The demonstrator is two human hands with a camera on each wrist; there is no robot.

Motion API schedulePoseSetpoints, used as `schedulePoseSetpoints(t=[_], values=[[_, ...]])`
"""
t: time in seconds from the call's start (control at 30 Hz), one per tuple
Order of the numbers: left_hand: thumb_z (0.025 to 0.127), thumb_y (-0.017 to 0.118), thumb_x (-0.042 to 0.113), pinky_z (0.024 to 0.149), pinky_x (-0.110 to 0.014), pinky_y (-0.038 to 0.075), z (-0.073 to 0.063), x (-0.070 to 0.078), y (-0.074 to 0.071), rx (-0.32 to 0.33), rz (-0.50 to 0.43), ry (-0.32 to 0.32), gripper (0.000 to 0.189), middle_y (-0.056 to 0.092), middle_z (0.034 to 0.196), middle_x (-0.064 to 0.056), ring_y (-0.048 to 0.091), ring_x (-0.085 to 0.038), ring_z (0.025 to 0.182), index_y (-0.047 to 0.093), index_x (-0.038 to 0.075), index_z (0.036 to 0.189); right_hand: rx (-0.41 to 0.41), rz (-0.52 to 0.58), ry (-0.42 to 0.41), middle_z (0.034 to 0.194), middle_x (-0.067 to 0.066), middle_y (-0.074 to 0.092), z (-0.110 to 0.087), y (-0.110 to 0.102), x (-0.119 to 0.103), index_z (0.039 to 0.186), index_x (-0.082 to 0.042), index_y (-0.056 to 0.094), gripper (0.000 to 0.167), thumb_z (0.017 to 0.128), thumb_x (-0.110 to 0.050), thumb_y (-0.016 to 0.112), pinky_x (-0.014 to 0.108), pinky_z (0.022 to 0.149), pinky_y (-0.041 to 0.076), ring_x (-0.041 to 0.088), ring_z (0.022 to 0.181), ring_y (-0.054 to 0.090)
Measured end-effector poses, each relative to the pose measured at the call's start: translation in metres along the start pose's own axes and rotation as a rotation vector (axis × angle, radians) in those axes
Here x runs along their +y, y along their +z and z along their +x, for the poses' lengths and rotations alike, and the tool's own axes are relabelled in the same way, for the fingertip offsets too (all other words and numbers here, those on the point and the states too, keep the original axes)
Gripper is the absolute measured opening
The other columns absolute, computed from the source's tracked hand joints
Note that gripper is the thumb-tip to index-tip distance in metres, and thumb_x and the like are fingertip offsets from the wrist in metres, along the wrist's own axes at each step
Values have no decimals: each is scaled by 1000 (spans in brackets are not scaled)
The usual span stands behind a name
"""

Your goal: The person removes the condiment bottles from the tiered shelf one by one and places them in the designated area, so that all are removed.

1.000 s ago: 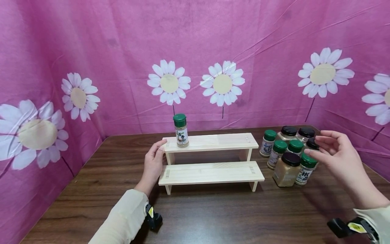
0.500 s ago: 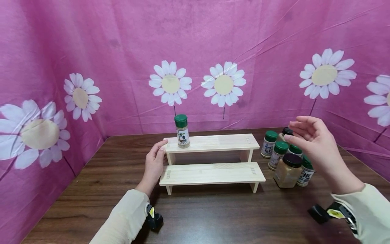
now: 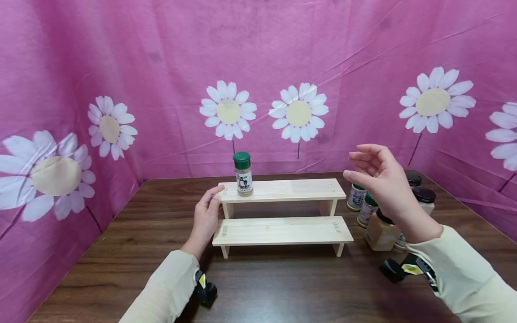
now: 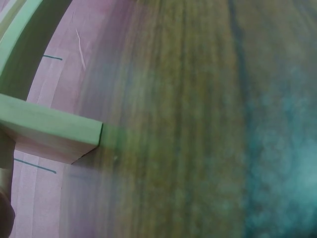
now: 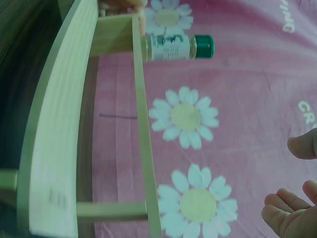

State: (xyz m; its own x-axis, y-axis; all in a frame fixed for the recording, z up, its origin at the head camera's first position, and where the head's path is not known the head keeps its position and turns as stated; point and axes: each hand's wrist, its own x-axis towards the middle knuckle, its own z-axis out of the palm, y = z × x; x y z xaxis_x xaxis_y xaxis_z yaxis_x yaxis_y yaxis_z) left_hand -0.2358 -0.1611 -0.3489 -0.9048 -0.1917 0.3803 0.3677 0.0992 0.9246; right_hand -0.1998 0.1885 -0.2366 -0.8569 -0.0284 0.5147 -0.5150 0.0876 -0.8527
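A two-step wooden shelf rack [image 3: 282, 231] stands on the table. A small green-capped spice jar [image 3: 243, 176] sits upright at the left of its upper step; the right wrist view shows this jar [image 5: 171, 48] sideways. My left hand [image 3: 205, 217] holds the upper step's left end, with fingertips over its corner. Raised above and left of the spice jars at the right, my right hand [image 3: 385, 190] has thumb and fingers apart. Nothing lies between the right hand's [image 5: 292, 215] fingers in the right wrist view. The left wrist view mostly shows blurred tabletop.
Right of the rack, several spice jars stand close together, among them a square jar of tan powder [image 3: 380, 234], a green-capped jar [image 3: 365, 214] and a black-capped jar [image 3: 425, 197]. My right hand partly hides them. A pink flowered cloth [image 3: 258, 54] hangs behind the dark wooden table [image 3: 282, 287].
My right hand has moved left from over the right side of the jars toward the rack's right end, fingers still apart. The left hand has stayed at the upper step's left end.
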Motion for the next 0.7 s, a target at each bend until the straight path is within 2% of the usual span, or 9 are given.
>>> schedulePoseSetpoints(t=[0.13, 0.33, 0.5, 0.7], values=[[94, 40, 4, 69, -23, 51, 1, 0, 0, 0, 1, 11, 32, 60, 108, -24, 59, -7, 78, 58, 2, 120, -18, 7, 10, 107, -4, 55, 3, 14, -4, 112, -19, 46, 46, 79, 5, 66, 8, 86, 42, 3, 101, 54], [94, 40, 3, 71, -23, 51, 0, 1, 0, 6, 5, 19, 32, 60, 108, -24, 59, -3, 78, 58, 0, 120, -55, -119, 53, 111, -3, 51, 8, 33, -4, 116, -20, 43, 44, 82, -5, 67, 13, 90, 42, 4, 105, 51], [95, 40, 3, 72, -22, 51, -1, 2, 1, 2, 8, 21, 32, 59, 110, -23, 58, -1, 79, 57, 1, 121, -64, -106, 72, 112, 0, 52, 13, 51, -3, 121, -10, 43, 46, 82, -3, 66, 17, 93, 43, 5, 104, 53], [94, 40, 4, 69, -23, 51, -1, 2, 0, 6, 17, 17, 32, 60, 107, -24, 59, -5, 77, 58, 2, 120, -100, -45, 112, 121, 12, 52, 17, 70, -1, 131, -1, 39, 56, 81, 0, 65, 17, 88, 46, 8, 104, 55]])
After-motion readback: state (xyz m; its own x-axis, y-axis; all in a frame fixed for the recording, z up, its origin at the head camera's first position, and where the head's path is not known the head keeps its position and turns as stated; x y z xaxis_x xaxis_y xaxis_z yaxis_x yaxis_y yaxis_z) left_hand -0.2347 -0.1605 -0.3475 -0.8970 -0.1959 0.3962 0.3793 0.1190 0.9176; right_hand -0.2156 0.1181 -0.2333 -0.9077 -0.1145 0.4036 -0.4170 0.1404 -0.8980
